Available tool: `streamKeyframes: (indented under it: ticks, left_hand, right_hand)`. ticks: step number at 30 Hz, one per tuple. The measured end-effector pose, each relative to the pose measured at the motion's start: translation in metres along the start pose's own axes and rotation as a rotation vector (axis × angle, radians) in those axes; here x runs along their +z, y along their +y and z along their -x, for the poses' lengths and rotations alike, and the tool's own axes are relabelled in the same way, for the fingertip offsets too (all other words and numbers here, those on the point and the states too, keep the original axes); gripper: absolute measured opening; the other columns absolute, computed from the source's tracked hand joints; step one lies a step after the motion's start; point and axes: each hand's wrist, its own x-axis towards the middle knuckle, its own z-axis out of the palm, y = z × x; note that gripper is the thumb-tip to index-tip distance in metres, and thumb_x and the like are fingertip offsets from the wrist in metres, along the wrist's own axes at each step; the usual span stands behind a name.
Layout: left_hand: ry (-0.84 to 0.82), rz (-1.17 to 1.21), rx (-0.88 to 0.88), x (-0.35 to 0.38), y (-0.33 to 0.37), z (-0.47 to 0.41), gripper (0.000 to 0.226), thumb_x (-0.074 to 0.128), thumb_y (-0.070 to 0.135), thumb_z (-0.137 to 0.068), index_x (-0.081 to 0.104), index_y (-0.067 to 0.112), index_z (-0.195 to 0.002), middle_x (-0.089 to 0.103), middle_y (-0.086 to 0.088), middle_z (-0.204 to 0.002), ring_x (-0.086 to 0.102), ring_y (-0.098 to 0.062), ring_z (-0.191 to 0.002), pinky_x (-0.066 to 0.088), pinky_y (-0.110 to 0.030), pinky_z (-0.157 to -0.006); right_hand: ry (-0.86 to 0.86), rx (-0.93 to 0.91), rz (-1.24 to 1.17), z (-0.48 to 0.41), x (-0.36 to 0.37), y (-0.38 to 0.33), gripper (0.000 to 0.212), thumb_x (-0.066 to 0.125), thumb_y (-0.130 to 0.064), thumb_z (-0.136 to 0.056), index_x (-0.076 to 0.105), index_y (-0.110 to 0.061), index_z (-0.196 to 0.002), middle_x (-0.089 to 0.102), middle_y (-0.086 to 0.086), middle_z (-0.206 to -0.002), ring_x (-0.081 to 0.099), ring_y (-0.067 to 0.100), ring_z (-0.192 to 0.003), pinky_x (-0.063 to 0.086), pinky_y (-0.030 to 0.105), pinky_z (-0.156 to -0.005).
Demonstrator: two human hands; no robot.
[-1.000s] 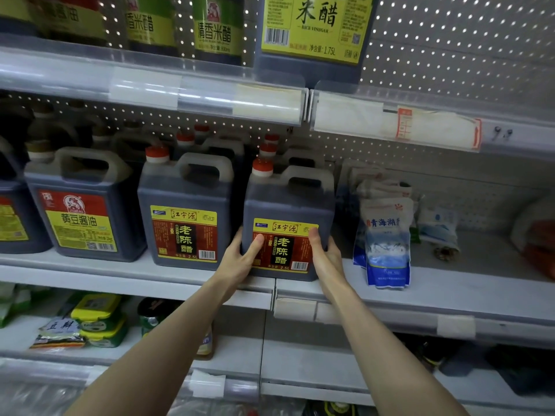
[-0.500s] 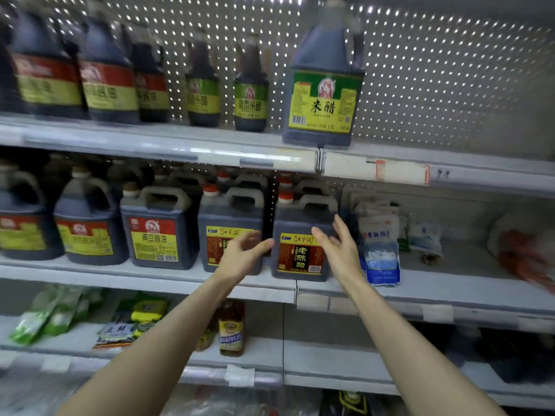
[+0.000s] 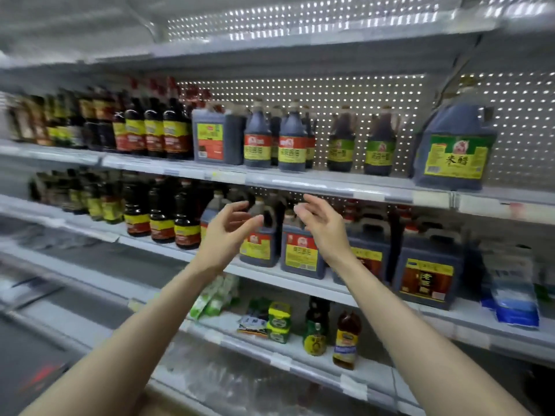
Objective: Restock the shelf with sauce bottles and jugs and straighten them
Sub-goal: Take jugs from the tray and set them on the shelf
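Observation:
Dark sauce jugs line the middle shelf (image 3: 300,280): a vinegar jug with a brown label (image 3: 428,274) at the right and soy jugs with red and yellow labels (image 3: 301,253) in the centre. My left hand (image 3: 228,232) and my right hand (image 3: 322,226) hover in front of the soy jugs with fingers loosely spread, holding nothing. The upper shelf (image 3: 330,186) carries dark bottles (image 3: 291,145), a square jug (image 3: 216,139) and a big rice vinegar jug (image 3: 453,148) at the right. The picture is blurred by motion.
Small dark bottles (image 3: 162,217) fill the left of the middle shelf. White and blue bags (image 3: 513,292) lie at its right end. The lower shelf (image 3: 285,358) holds two small bottles (image 3: 345,340), stacked green tins (image 3: 277,322) and green packets (image 3: 213,295).
My hands have let go of the brown-label vinegar jug and risen to the left, in front of the soy jugs. The view has swung up and left.

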Motion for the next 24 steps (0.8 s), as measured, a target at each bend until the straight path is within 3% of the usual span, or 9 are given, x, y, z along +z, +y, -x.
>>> streamKeyframes:
  ticks: [5,9,12,17,21,24]
  left_hand:
    - [0.216,-0.063,0.015,-0.124,0.011,0.02,0.044,0.065,0.032,-0.087,0.054,0.019,-0.127,0.064,0.0,-0.112,0.06,-0.009,-0.104,0.046,-0.015,-0.075]
    - [0.355,-0.104,0.03,-0.208,0.007,0.025,0.052,0.069,0.04,-0.079,0.056,0.019,-0.124,0.065,-0.001,-0.111,0.061,-0.009,-0.102,0.047,-0.011,-0.07]
    - [0.439,-0.141,0.031,-0.263,-0.003,0.024,0.054,0.071,0.042,-0.078,0.056,0.018,-0.124,0.066,0.003,-0.106,0.061,-0.006,-0.098,0.047,-0.015,-0.076]
    - [0.519,-0.216,0.008,-0.354,-0.028,0.004,0.04,0.07,0.037,-0.084,0.054,0.025,-0.118,0.063,0.013,-0.1,0.06,0.009,-0.089,0.047,-0.011,-0.072]
    - [0.564,-0.231,-0.005,-0.424,-0.061,-0.031,0.032,0.064,0.033,-0.084,0.054,0.026,-0.114,0.062,0.01,-0.1,0.06,-0.003,-0.094,0.047,-0.018,-0.077]
    - [0.543,-0.275,-0.016,-0.484,-0.077,-0.072,0.041,0.064,0.036,-0.083,0.054,0.024,-0.12,0.062,0.008,-0.104,0.06,-0.005,-0.099,0.048,-0.019,-0.08]
  right_hand:
    - [-0.166,-0.061,-0.123,-0.004,0.117,-0.041,0.038,0.061,-0.025,-0.093,0.055,-0.013,-0.128,0.063,-0.016,-0.101,0.061,-0.001,-0.096,0.049,0.016,-0.076]
    - [-0.276,-0.104,-0.189,-0.013,0.207,-0.061,0.039,0.06,-0.027,-0.093,0.055,-0.016,-0.13,0.064,-0.014,-0.104,0.062,0.005,-0.103,0.05,0.021,-0.083]
    - [-0.349,-0.116,-0.252,-0.025,0.271,-0.066,0.033,0.06,-0.025,-0.093,0.055,-0.019,-0.125,0.066,-0.015,-0.103,0.063,0.005,-0.102,0.05,0.021,-0.085]
    - [-0.416,-0.143,-0.303,-0.057,0.386,-0.063,0.036,0.061,-0.026,-0.093,0.057,-0.013,-0.126,0.066,-0.015,-0.101,0.064,0.009,-0.103,0.051,0.021,-0.082]
    - [-0.434,-0.122,-0.33,-0.088,0.478,-0.04,0.039,0.062,-0.03,-0.093,0.057,-0.015,-0.129,0.066,-0.012,-0.104,0.064,0.012,-0.104,0.051,0.033,-0.092]
    - [-0.417,-0.103,-0.355,-0.128,0.547,-0.038,0.033,0.062,-0.031,-0.092,0.058,-0.019,-0.123,0.066,-0.01,-0.104,0.064,0.013,-0.104,0.051,0.038,-0.096]
